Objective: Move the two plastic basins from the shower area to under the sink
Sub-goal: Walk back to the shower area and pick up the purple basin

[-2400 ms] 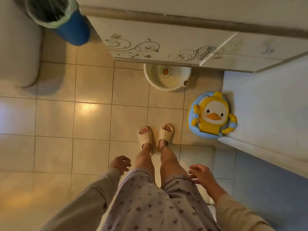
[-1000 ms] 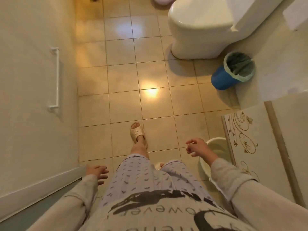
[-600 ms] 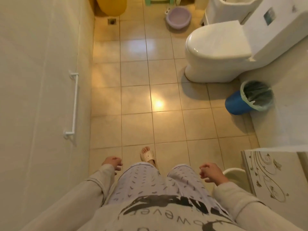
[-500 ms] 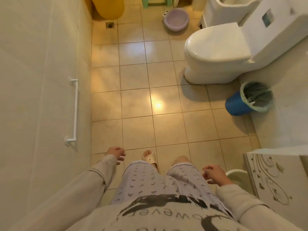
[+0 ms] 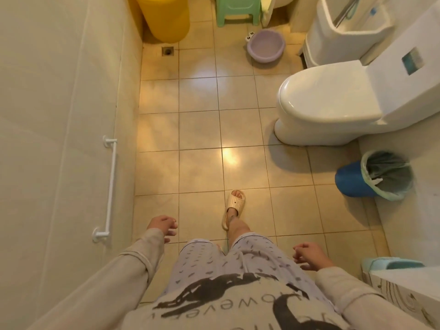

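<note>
A lilac plastic basin (image 5: 266, 45) with small frog eyes on its rim stands on the tiled floor at the far end, beside the toilet tank. My left hand (image 5: 162, 226) hangs empty near the left wall, fingers loosely apart. My right hand (image 5: 309, 256) is also empty and loosely spread at my right hip. Both hands are far from the lilac basin. The sink cabinet (image 5: 402, 296) shows at the lower right corner. The white basin is out of view.
A white toilet (image 5: 333, 103) juts in from the right. A blue bin (image 5: 373, 178) with a green liner stands by the right wall. A yellow bucket (image 5: 164, 17) and green stool (image 5: 237, 10) stand at the far end. A white grab bar (image 5: 110, 186) is on the left wall.
I have turned from the sink cabinet toward the far end and stepped forward. The white basin under the cabinet has left the view; the lilac basin is nearer. Both hands stay empty.
</note>
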